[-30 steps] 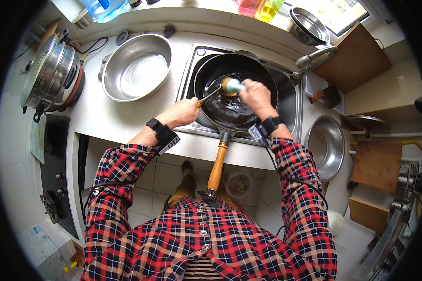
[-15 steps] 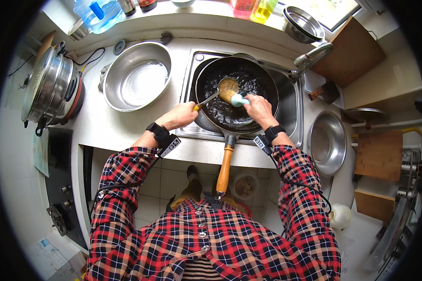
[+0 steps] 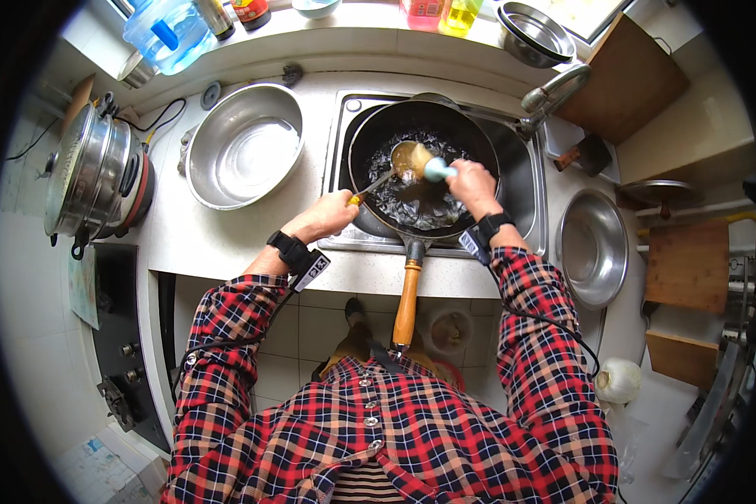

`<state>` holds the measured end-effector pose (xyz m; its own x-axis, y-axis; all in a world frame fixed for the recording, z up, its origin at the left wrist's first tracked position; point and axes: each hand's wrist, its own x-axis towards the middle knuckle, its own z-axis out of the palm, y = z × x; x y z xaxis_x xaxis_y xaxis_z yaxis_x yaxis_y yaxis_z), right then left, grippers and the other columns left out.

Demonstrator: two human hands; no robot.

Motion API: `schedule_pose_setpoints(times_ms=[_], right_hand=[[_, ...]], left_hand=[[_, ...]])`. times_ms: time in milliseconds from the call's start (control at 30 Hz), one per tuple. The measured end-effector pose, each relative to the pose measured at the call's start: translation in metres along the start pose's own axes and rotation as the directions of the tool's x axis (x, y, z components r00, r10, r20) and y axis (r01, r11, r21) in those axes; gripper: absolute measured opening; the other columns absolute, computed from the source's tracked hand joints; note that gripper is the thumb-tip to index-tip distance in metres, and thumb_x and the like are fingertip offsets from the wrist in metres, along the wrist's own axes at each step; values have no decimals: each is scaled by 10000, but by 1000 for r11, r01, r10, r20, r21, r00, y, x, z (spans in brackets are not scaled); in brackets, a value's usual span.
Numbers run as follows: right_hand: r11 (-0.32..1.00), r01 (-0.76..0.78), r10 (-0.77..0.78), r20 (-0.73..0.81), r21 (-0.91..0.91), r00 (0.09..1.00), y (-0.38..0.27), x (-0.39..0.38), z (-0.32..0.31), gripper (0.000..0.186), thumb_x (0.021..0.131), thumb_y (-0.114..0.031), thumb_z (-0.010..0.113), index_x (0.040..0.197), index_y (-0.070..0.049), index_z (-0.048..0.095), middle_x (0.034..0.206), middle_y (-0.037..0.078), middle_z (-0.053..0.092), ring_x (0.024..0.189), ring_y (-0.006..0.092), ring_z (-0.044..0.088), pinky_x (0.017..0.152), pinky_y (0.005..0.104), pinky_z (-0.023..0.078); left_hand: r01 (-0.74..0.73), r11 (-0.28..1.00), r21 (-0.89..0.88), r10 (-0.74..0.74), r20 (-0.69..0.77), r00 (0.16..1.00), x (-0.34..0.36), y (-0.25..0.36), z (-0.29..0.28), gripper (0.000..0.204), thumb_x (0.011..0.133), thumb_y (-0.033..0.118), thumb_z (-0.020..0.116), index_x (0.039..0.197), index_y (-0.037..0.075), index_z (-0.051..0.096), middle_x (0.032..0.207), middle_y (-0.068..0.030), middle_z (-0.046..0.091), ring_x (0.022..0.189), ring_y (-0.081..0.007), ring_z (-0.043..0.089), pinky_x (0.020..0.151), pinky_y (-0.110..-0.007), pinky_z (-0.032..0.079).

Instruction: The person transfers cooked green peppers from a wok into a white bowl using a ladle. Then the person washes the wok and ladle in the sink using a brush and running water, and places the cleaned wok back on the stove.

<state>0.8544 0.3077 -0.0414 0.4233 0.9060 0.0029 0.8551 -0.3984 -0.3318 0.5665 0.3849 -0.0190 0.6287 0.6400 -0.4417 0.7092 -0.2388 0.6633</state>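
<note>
A black wok (image 3: 467, 133) with a wooden handle rests over the steel sink (image 3: 525, 181), with rippling water inside. My left hand (image 3: 332, 215) is closed round the yellow end of a ladle (image 3: 401, 156), whose bowl is over the wok's water. In my right hand (image 3: 476, 186) is a scrubbing brush (image 3: 436, 169) with a light blue handle. Its pale bristles are against the ladle's bowl; motion blurs them slightly. The fingertips of my right hand are partly hidden behind the handle.
A large steel basin (image 3: 200, 160) stands left of the sink, another basin (image 3: 592, 248) to the right. The faucet (image 3: 554, 88) reaches in from the right. A stacked steamer pot (image 3: 92, 172) is at far left. Bottles and a water jug (image 3: 172, 38) line the sill.
My right hand has shifted a little to the right with the brush, and its wrist has turned. My left hand still grips the ladle. The whole view has tilted slightly.
</note>
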Motion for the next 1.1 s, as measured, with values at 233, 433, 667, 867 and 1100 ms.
schedule_pose_setpoints(times_ms=[233,433,667,867,1100], right_hand=[[997,-25,32,-98,71,995,11,0,4,269,824,-297,637,1038,-158,723,965,176,699,916,365,670,816,449,534],[955,110,-108,-21,277,994,0,-37,-34,280,819,-256,621,1043,-115,712,942,151,707,891,343,678,784,427,535],[999,-17,14,61,42,998,-8,-28,-20,289,827,-287,630,1061,-137,708,938,162,705,880,359,674,788,436,533],[975,165,-159,50,-149,986,-5,-19,-9,180,826,-218,633,957,-100,670,857,157,671,807,370,665,731,472,538],[995,99,-97,-190,1,977,-18,4,-18,171,827,-231,591,881,-109,697,866,167,695,834,378,677,725,478,546]], left_hand=[[131,968,-213,-109,112,988,-8,9,-2,273,954,233,463,1048,-5,557,725,-2,500,551,-95,478,467,-272,403],[200,904,-377,-145,170,975,-10,13,-4,213,962,249,465,945,45,522,701,26,451,531,-53,397,421,-220,292],[207,905,-373,-144,190,971,-7,15,-5,195,953,240,466,869,67,500,690,31,439,524,-55,383,419,-228,281],[133,976,-173,-118,90,989,-8,21,-4,241,949,227,459,999,12,553,696,-20,513,548,-103,489,475,-280,405],[-39,993,115,41,-13,999,3,11,2,321,940,223,472,1108,-38,552,815,-163,645,721,-272,639,666,-392,504]])
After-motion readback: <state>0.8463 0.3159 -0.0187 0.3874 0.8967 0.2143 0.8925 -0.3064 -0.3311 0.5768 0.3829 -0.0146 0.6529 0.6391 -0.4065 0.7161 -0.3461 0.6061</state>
